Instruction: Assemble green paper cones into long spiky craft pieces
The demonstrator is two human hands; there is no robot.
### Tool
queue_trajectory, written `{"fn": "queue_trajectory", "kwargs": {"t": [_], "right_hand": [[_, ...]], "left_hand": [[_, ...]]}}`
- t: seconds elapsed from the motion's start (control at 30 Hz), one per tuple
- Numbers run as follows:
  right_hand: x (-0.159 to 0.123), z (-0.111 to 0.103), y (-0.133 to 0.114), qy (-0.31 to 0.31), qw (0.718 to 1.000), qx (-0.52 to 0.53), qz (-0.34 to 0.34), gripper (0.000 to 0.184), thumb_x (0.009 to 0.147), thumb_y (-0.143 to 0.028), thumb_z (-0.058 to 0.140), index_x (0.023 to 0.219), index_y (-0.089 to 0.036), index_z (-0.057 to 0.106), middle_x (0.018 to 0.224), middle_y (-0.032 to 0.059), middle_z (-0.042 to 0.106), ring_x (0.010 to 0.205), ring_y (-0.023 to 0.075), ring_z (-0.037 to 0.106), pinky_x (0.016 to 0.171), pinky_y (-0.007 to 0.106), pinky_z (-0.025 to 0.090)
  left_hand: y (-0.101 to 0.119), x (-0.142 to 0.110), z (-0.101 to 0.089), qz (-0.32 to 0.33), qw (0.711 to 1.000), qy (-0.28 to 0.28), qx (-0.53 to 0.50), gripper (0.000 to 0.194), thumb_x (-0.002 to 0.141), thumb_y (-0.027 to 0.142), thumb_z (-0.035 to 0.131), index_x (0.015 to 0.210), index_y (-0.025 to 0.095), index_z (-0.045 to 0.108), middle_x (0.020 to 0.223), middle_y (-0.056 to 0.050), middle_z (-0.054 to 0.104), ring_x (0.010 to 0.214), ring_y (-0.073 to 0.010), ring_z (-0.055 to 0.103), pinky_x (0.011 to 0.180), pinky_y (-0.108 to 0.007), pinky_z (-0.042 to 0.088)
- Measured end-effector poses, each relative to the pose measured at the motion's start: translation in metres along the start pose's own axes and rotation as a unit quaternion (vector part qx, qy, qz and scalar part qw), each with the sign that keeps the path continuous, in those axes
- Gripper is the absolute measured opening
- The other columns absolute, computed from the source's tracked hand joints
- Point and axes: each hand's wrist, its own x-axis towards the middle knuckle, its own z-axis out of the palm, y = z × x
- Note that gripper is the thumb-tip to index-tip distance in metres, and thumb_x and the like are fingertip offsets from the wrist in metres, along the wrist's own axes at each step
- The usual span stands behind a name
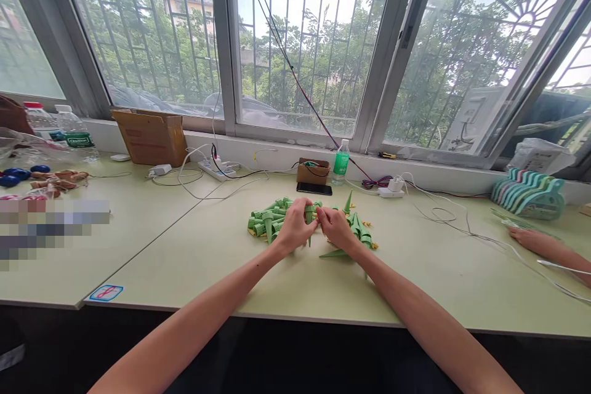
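Note:
My left hand [295, 226] is closed around a small green tapered piece [309, 214], its pointed end hanging down. Beside it, my right hand [335, 228] has its fingers pinched together close to that piece. What lies between the right fingertips is too small to make out. To the left of my hands is a pile of green ridged, tube-like pieces [268, 220] with yellow bits around them. More green pointed pieces [364, 235] with yellow bits lie by my right hand, partly hidden by it. One green spike [333, 253] points left below my right wrist.
At the back stand a black phone [314, 188], a small brown box [313, 171], a bottle [341, 163] and a larger cardboard box [150, 137]. Cables run from a power strip [217, 169]. At right, another person's hand [530, 240] rests near teal hangers [529, 192].

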Motion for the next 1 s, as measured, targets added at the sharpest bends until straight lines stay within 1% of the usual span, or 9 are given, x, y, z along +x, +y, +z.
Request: {"fn": "queue_trajectory", "kwargs": {"t": [0.13,0.23,0.33,0.47,0.57,0.67,0.87,1.0], "right_hand": [[-0.0013,-0.0013,-0.0044,0.009,1.000,0.005,0.007,0.044,0.098,-0.045,0.034,0.063,-0.020,0.045,0.051,-0.0014,0.052,0.048,0.0117,0.043,0.053,0.024,0.030],[-0.0023,-0.0028,-0.0082,0.010,1.000,0.021,0.006,0.037,0.097,-0.043,0.037,0.073,-0.020,0.051,0.055,-0.0019,0.055,0.048,0.0114,0.044,0.053,0.023,0.031],[-0.0026,-0.0041,-0.0104,0.006,0.999,0.033,0.005,0.033,0.097,-0.042,0.037,0.079,-0.020,0.054,0.056,-0.0019,0.055,0.049,0.0122,0.045,0.053,0.023,0.032],[-0.0020,-0.0042,-0.0092,-0.003,1.000,0.023,0.016,0.036,0.097,-0.043,0.036,0.074,-0.020,0.052,0.053,-0.0014,0.054,0.049,0.0131,0.046,0.053,0.024,0.033],[-0.0014,-0.0031,-0.0066,-0.004,1.000,0.014,0.014,0.042,0.097,-0.044,0.034,0.065,-0.021,0.046,0.051,-0.0013,0.052,0.048,0.0128,0.045,0.053,0.024,0.033],[-0.0009,-0.0021,-0.0045,-0.005,1.000,0.007,0.012,0.047,0.098,-0.046,0.032,0.060,-0.021,0.042,0.048,-0.0011,0.050,0.047,0.0127,0.044,0.053,0.025,0.032],[-0.0002,-0.0006,-0.0025,-0.006,1.000,0.003,0.011,0.050,0.099,-0.047,0.030,0.059,-0.020,0.044,0.049,-0.0008,0.051,0.047,0.0125,0.045,0.054,0.025,0.031],[-0.0005,-0.0011,-0.0047,0.009,1.000,0.001,0.015,0.046,0.098,-0.046,0.032,0.063,-0.020,0.046,0.052,-0.0011,0.053,0.048,0.0121,0.045,0.054,0.024,0.032]], "left_hand": [[0.0003,0.0000,0.0005,-0.002,1.000,0.010,-0.003,0.024,0.073,0.019,0.061,0.095,0.019,0.052,0.095,-0.004,0.058,0.072,-0.0145,0.054,0.064,-0.027,0.046],[0.0007,0.0003,-0.0001,-0.003,1.000,0.021,-0.004,0.023,0.074,0.020,0.061,0.095,0.019,0.052,0.095,-0.004,0.057,0.074,-0.0152,0.054,0.066,-0.028,0.047],[0.0012,0.0004,-0.0010,-0.005,1.000,0.024,-0.005,0.023,0.074,0.021,0.060,0.096,0.019,0.052,0.094,-0.004,0.057,0.076,-0.0162,0.054,0.066,-0.029,0.047],[0.0011,0.0001,-0.0012,-0.003,1.000,0.018,-0.007,0.022,0.075,0.022,0.060,0.095,0.019,0.052,0.095,-0.004,0.057,0.075,-0.0159,0.054,0.065,-0.029,0.047],[0.0002,-0.0001,-0.0004,0.002,1.000,0.013,-0.005,0.024,0.073,0.020,0.061,0.096,0.019,0.052,0.096,-0.004,0.058,0.074,-0.0155,0.054,0.065,-0.028,0.047],[-0.0005,0.0000,0.0003,0.003,1.000,0.005,0.000,0.024,0.072,0.020,0.062,0.095,0.019,0.052,0.095,-0.004,0.058,0.075,-0.0159,0.054,0.065,-0.028,0.047],[0.0005,0.0001,0.0001,0.003,1.000,0.001,-0.002,0.024,0.073,0.021,0.061,0.095,0.019,0.052,0.093,-0.004,0.058,0.071,-0.0146,0.053,0.063,-0.028,0.046],[0.0019,0.0002,-0.0010,-0.001,1.000,0.010,-0.006,0.023,0.074,0.021,0.061,0.095,0.019,0.052,0.094,-0.004,0.057,0.072,-0.0146,0.054,0.064,-0.028,0.046]]}}
